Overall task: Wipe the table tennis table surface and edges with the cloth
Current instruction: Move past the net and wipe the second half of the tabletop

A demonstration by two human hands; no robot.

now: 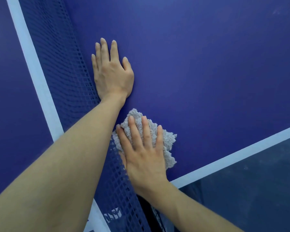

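- Left hand: flat, palm down on the blue table tennis worktop, fingers straight and close together, thumb out to the right. Open, gripping nothing.
- Left forearm runs in from lower left, crossing over the net; little-finger side of the left hand lies right against the net mesh.
- Right hand: palm down, fingers spread, pressing the grey terry cloth flat onto the worktop. Open press, no fist; thumb is on the net side, partly hidden.
- Cloth: bunched under the right fingers and palm, sticking out ahead of the fingertips and to the right of the hand. Its left corner touches the net mesh.
- Right hand sits just behind the left wrist, near but apart from the left forearm.
- White edge line of the worktop runs just right of the right wrist; dark floor beyond it.
- White net tape lies left of both hands.
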